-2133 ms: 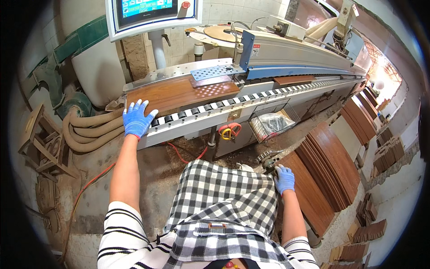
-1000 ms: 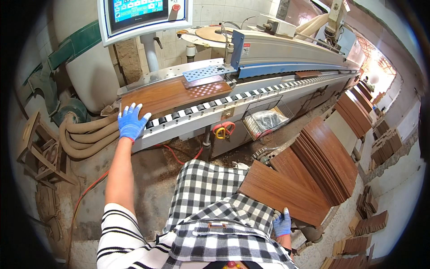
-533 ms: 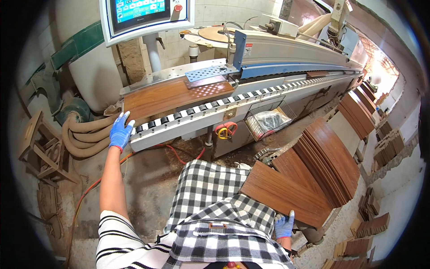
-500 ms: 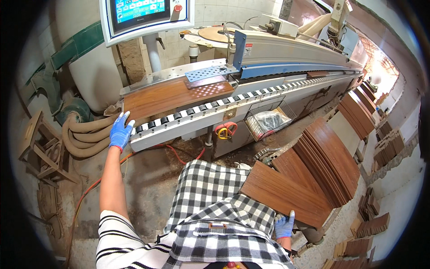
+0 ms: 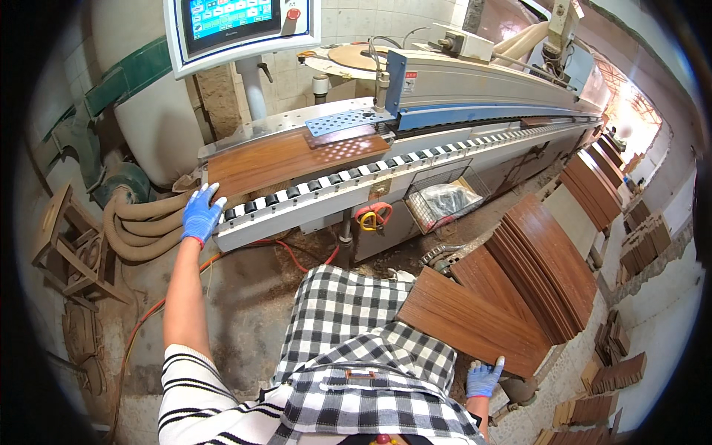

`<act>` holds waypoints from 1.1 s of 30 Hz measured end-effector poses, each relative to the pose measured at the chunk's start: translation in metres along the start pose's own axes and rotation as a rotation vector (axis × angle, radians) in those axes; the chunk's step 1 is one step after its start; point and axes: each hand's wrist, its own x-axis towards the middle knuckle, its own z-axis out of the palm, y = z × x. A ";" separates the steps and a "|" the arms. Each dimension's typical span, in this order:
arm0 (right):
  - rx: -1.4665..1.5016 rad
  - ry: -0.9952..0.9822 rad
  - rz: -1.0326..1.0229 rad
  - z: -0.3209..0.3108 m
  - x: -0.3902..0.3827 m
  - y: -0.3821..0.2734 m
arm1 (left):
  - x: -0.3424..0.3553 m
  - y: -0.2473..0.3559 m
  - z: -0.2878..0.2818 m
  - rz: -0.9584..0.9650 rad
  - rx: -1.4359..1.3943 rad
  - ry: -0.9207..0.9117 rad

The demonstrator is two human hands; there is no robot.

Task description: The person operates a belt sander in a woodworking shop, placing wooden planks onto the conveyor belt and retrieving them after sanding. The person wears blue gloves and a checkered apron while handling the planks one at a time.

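My left hand, in a blue-and-white work glove, has its fingers stretched out at the left end of a brown wood-grain board. That board lies flat on the machine's infeed table, its right end partly under a blue perforated plate. At the lower right, my right hand, gloved likewise, is at the near edge of another brown board. Its fingers are apart, the tips at that edge; I cannot tell whether they press on it. This board lies at a slant over a stack of similar boards.
A roller track runs along the long machine's front. A control screen stands at the upper left. Below the track are a wire basket and red and yellow scissors-like handles. Thick hoses and a wooden stool are at left.
My right hand has slid a little to the right along the slanted board's edge. The board on the machine has shifted slightly right, with my left hand still at its end.
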 end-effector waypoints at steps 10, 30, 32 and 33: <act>0.004 0.023 -0.101 -0.027 0.027 -0.011 | 0.014 0.072 0.021 0.027 0.169 -0.021; -0.006 -0.534 0.080 0.062 -0.002 -0.010 | -0.028 0.127 0.027 0.391 -0.351 0.074; -0.036 -0.643 0.117 0.110 -0.007 0.001 | -0.051 0.131 0.012 0.460 -0.359 0.027; -0.039 -0.726 0.150 0.134 -0.008 0.008 | -0.062 0.134 0.006 0.505 -0.357 0.021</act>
